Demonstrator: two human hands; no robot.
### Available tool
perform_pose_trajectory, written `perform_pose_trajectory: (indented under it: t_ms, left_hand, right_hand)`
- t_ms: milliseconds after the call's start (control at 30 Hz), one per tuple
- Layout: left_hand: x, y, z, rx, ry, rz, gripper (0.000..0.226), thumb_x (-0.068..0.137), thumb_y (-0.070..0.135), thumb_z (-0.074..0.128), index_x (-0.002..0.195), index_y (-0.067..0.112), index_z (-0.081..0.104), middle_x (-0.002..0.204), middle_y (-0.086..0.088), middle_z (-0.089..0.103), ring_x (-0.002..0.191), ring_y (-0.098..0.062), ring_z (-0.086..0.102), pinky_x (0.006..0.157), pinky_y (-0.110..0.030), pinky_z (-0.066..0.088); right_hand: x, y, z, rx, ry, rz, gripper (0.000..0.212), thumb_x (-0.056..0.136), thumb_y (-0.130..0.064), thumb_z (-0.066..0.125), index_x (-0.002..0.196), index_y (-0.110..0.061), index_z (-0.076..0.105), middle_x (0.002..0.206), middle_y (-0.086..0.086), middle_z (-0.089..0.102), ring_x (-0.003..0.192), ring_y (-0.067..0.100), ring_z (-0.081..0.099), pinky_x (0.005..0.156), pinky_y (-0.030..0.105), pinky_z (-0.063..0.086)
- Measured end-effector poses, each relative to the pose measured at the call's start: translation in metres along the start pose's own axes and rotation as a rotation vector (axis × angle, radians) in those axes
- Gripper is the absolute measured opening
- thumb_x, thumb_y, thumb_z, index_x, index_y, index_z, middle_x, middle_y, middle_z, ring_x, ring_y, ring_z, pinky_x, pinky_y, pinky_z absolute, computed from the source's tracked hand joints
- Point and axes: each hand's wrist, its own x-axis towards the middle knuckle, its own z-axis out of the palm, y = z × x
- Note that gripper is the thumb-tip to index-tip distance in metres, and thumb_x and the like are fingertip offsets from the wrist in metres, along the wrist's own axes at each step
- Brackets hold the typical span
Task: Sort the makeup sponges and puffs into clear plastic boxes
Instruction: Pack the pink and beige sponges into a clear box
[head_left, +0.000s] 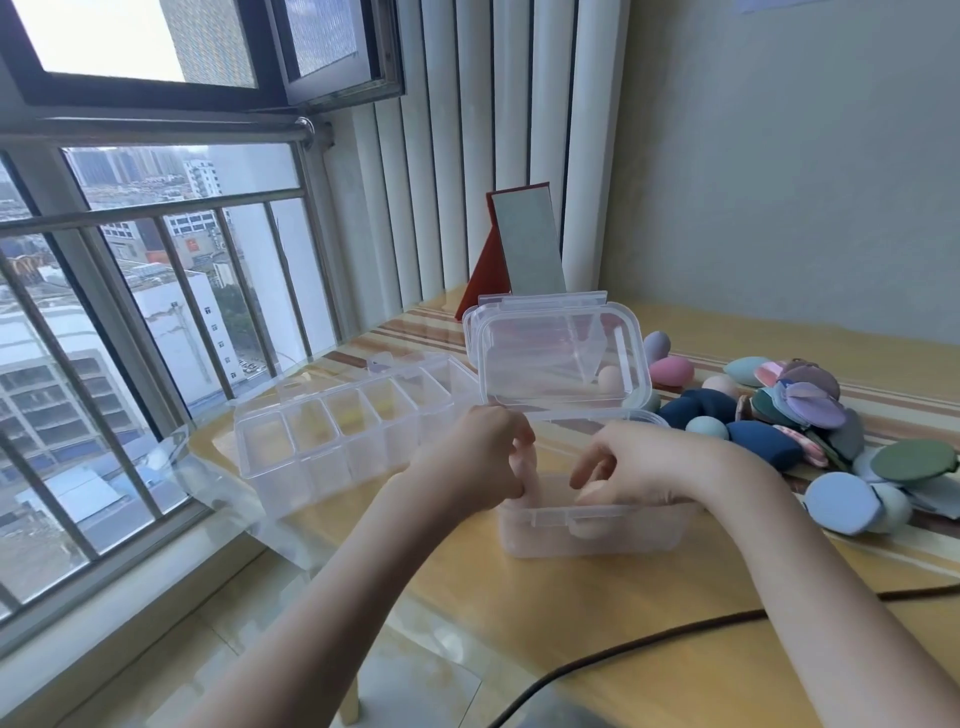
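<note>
Your left hand (480, 457) and right hand (631, 462) each pinch a half-hidden pale sponge inside the clear, rounded plastic box (592, 525).

Clear plastic boxes: two — one open hinged box (589, 530), one compartmented organiser (332, 441). Hands: two — left hand (480, 457), right hand (641, 462). Mirror (527, 244): one. Cable (649, 644): one. Loose sponges and puffs (810, 421) on counter (597, 613): heaped, overlapping — exact count not determinable.

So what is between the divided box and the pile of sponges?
In the head view, the open clear box, with both hands at it.
</note>
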Motion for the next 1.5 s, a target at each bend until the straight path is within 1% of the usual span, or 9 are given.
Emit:
perform_pose_trajectory:
  t_ms: [167, 267, 467, 633, 1000, 1133, 1233, 1300, 1500]
  left_hand:
    - [0.000, 0.001, 0.000, 0.002, -0.007, 0.010, 0.037, 0.082, 0.015, 0.060, 0.118, 0.018, 0.061, 0.117, 0.002, 0.057, 0.104, -0.014, 0.054, 0.089, -0.035, 0.051]
    - [0.000, 0.000, -0.001, 0.008, 0.001, 0.032, 0.038, 0.081, 0.014, 0.062, 0.119, 0.016, 0.061, 0.117, 0.001, 0.058, 0.106, -0.014, 0.053, 0.091, -0.029, 0.048]
    - [0.001, -0.001, -0.001, 0.027, -0.001, 0.046, 0.033, 0.076, 0.013, 0.071, 0.108, 0.015, 0.065, 0.109, 0.000, 0.060, 0.096, -0.014, 0.050, 0.084, -0.026, 0.046]
    - [0.002, -0.003, -0.001, 0.009, 0.005, 0.058, 0.030, 0.074, 0.014, 0.074, 0.104, 0.014, 0.068, 0.100, 0.004, 0.058, 0.092, -0.012, 0.053, 0.081, -0.025, 0.048]
    - [0.000, -0.003, -0.008, -0.020, 0.007, 0.075, 0.042, 0.074, 0.012, 0.076, 0.115, 0.016, 0.064, 0.109, 0.002, 0.063, 0.100, -0.011, 0.056, 0.074, -0.013, 0.037]
    - [0.000, -0.001, -0.006, -0.007, 0.016, 0.086, 0.023, 0.072, 0.003, 0.068, 0.093, 0.013, 0.065, 0.096, 0.003, 0.059, 0.094, -0.011, 0.056, 0.063, -0.012, 0.035]
    - [0.001, -0.001, -0.004, 0.007, 0.016, 0.074, 0.016, 0.071, 0.001, 0.062, 0.082, 0.013, 0.063, 0.092, 0.002, 0.059, 0.093, -0.014, 0.056, 0.072, -0.017, 0.040]
    - [0.001, -0.001, -0.003, 0.023, 0.012, 0.073, 0.019, 0.073, 0.005, 0.066, 0.089, 0.015, 0.068, 0.095, 0.002, 0.059, 0.092, -0.012, 0.054, 0.079, -0.022, 0.045]
    - [-0.001, -0.002, -0.002, 0.037, 0.044, 0.060, 0.018, 0.080, 0.006, 0.062, 0.095, 0.014, 0.067, 0.099, 0.004, 0.054, 0.094, -0.013, 0.054, 0.083, -0.026, 0.049]
  right_hand:
    - [-0.003, -0.001, -0.004, 0.006, -0.068, -0.010, 0.015, 0.084, -0.033, 0.069, 0.097, -0.027, 0.074, 0.096, -0.003, 0.071, 0.082, 0.016, 0.069, 0.066, 0.026, 0.058]
    - [-0.005, -0.001, -0.004, 0.247, -0.049, -0.141, 0.008, 0.086, -0.031, 0.067, 0.092, -0.034, 0.071, 0.088, -0.008, 0.066, 0.075, 0.004, 0.065, 0.060, 0.017, 0.052]
    - [0.003, 0.000, 0.004, 0.693, 0.017, -0.326, 0.022, 0.082, -0.030, 0.071, 0.103, -0.024, 0.073, 0.097, 0.003, 0.067, 0.090, 0.011, 0.065, 0.076, 0.025, 0.055]
    - [0.003, 0.000, 0.006, 0.597, -0.005, -0.421, 0.030, 0.079, -0.014, 0.079, 0.106, -0.025, 0.072, 0.108, 0.011, 0.066, 0.077, 0.011, 0.056, 0.081, 0.033, 0.054]
    - [0.001, -0.007, 0.008, 0.455, -0.015, -0.398, 0.027, 0.080, -0.001, 0.067, 0.099, -0.019, 0.071, 0.090, -0.006, 0.072, 0.077, 0.005, 0.063, 0.070, 0.015, 0.050]
    - [0.005, -0.019, 0.018, 0.384, 0.082, -0.377, 0.018, 0.081, -0.010, 0.071, 0.086, -0.027, 0.070, 0.088, -0.007, 0.072, 0.083, 0.008, 0.067, 0.080, 0.024, 0.053]
    - [0.008, -0.026, 0.022, 0.302, 0.207, -0.361, 0.017, 0.077, -0.016, 0.074, 0.072, -0.028, 0.064, 0.085, -0.006, 0.070, 0.087, 0.016, 0.067, 0.086, 0.035, 0.054]
    - [0.007, -0.024, 0.020, 0.259, 0.157, -0.343, 0.016, 0.077, -0.013, 0.072, 0.072, -0.028, 0.067, 0.083, -0.009, 0.071, 0.088, 0.015, 0.067, 0.086, 0.035, 0.054]
    - [0.006, -0.020, 0.014, 0.236, 0.012, -0.320, 0.029, 0.082, -0.006, 0.068, 0.073, -0.034, 0.068, 0.072, -0.019, 0.066, 0.073, -0.001, 0.060, 0.071, 0.018, 0.047]
